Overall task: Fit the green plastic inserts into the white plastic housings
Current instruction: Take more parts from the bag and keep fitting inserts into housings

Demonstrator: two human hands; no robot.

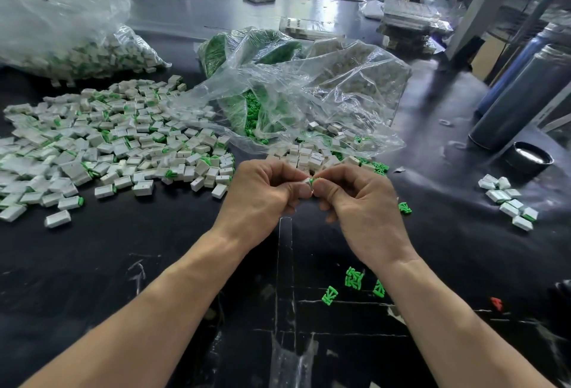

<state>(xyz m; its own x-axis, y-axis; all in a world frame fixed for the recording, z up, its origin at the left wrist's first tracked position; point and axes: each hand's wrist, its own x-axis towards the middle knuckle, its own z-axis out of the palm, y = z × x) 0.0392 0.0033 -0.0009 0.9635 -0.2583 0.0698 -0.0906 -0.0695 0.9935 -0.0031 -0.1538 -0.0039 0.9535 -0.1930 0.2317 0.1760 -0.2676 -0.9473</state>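
My left hand (262,193) pinches a small white housing (306,182) between thumb and fingers, just above the black table. My right hand (361,202) pinches a green insert (312,181) against that housing; the fingers hide most of both parts. A wide heap of white housings with green inserts in them (108,146) covers the table to the left. Loose white housings (312,152) lie just beyond my hands. An open clear bag of green inserts (253,109) lies behind them. A few loose green inserts (353,279) sit near my right forearm.
A large clear bag of white parts (77,44) stands at the far left. A small cluster of housings (509,202) lies at the right. Dark cylinders (519,100) and a round black cap (530,157) stand at the right edge. The black table (154,264) bears scuff marks.
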